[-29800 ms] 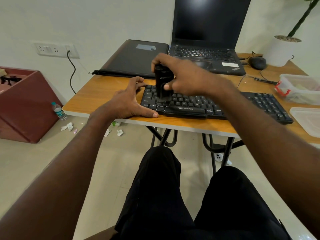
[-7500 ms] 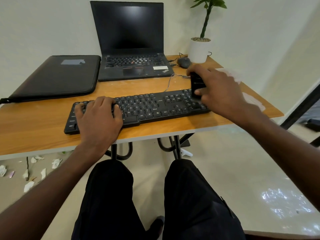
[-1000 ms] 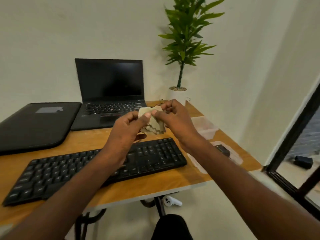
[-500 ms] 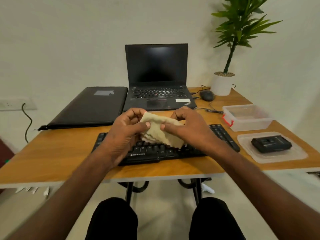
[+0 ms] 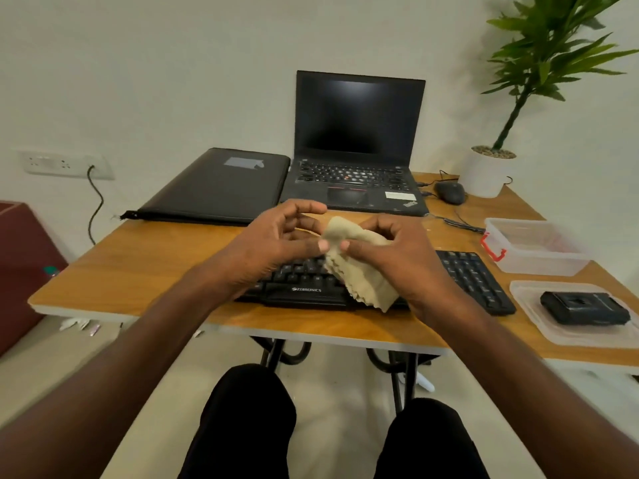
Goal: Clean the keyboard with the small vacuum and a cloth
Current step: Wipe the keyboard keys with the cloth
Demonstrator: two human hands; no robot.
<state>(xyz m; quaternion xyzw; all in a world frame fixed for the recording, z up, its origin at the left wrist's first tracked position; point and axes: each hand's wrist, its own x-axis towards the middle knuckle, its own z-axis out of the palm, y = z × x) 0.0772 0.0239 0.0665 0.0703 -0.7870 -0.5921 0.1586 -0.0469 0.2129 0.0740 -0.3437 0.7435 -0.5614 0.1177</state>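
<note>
Cloth (image 5: 359, 267) hangs above the middle of the keyboard (image 5: 473, 281), a beige, soft-looking piece, crumpled at the top and drooping to a corner just over the keyboard's near edge. Its left edge is cut in a fine zigzag. The right hand (image 5: 397, 254) pinches the cloth's upper part between thumb and curled fingers. The left hand (image 5: 273, 243) meets it from the left, thumb tip touching the cloth's upper left edge close to the right thumb, while its fingers curve loosely above with a gap beneath them; whether they grip the cloth I cannot tell.

The keyboard is black and full-size, lying flat along the near edge of the wooden table (image 5: 138, 271), with white lettering on its front lip. Its middle is hidden behind the hands and cloth; the number pad shows at its right end.

Right of the keyboard, a clear lid (image 5: 539, 323) lies flat with the vacuum (image 5: 584, 307), a small black block, resting on it. Behind the lid stands a clear box (image 5: 532, 247) with a red clasp. Behind the keyboard sits an open laptop (image 5: 356, 146), screen dark, and left of that a black sleeve (image 5: 218, 186). A mouse (image 5: 449, 192) and a potted plant (image 5: 491, 171) stand behind the keyboard's right end.
</note>
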